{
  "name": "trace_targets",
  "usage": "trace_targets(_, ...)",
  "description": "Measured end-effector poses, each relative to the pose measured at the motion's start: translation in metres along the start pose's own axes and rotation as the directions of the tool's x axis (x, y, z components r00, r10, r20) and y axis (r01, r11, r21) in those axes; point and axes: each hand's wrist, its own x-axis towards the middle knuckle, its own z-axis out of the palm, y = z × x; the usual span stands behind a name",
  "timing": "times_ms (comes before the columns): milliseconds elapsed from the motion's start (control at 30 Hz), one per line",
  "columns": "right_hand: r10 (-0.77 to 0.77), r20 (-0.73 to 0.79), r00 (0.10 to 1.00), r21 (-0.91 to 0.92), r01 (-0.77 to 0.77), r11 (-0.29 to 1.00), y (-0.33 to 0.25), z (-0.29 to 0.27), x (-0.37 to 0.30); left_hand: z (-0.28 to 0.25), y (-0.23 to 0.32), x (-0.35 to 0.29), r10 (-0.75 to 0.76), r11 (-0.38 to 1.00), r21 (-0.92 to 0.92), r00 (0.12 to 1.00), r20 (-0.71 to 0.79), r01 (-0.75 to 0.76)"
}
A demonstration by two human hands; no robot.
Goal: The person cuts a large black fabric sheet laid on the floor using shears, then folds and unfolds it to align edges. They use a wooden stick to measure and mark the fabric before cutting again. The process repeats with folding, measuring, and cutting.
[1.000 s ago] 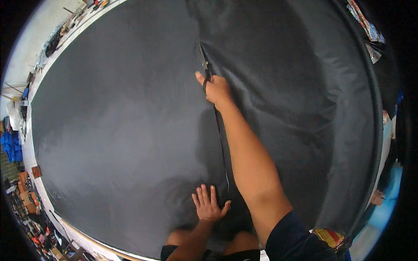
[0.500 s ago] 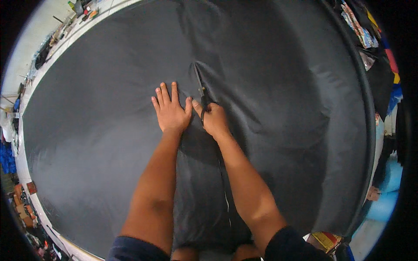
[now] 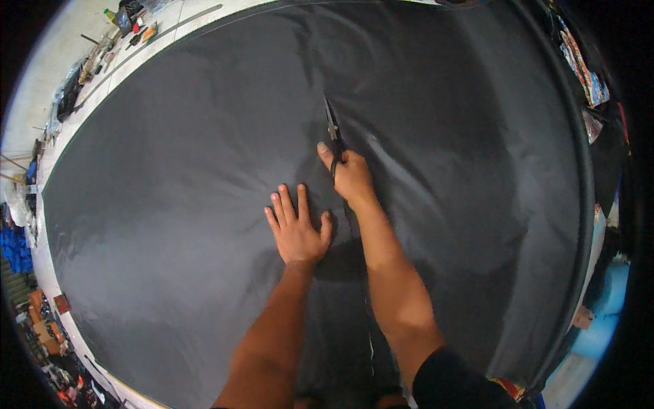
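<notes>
Black-handled metal scissors are clasped in the right grip at the far end of a long slit in the smooth black sheet, which is pressed down, seemingly for steadiness, by the splayed, empty left grip.

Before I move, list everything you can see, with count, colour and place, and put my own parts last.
Sheet: one, black, across most of the view
Scissors: one pair, dark, upper middle, over the sheet
Thin line: one, whitish, lower middle, on the sheet
Long flat strip: one, grey, upper left
Small block: one, reddish brown, left edge of the sheet
Crumpled bundle: one, blue, far left
Assorted clutter: too small to count, mixed colours, lower left
Bulky material: count unclear, light blue, lower right
Sleeve: one, black, bottom right
Left hand: one, bare, flat on the sheet
Right hand: one, bare, gripping the scissors
</notes>
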Motion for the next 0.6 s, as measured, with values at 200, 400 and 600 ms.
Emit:
trace_targets(200, -0.097, -0.028, 0.995, 0.088, 0.099, 0.991, 0.006, 0.009, 0.03, -0.003, -0.002, 0.004, -0.031, 0.999, -0.038, 0.998, 0.052, 0.033)
trace_targets(400, -0.124, 0.035, 0.992, 0.155, 0.117, 0.981, -0.029, 0.013, 0.095, -0.002, -0.002, 0.002, -0.024, 0.997, -0.066, 0.999, 0.046, 0.027)
trace_targets(600, -0.082, 0.069, 0.994, 0.245, 0.062, 0.968, -0.082, 0.017, 0.164, -0.001, -0.001, -0.002, -0.023, 0.998, -0.059, 0.996, 0.091, 0.028)
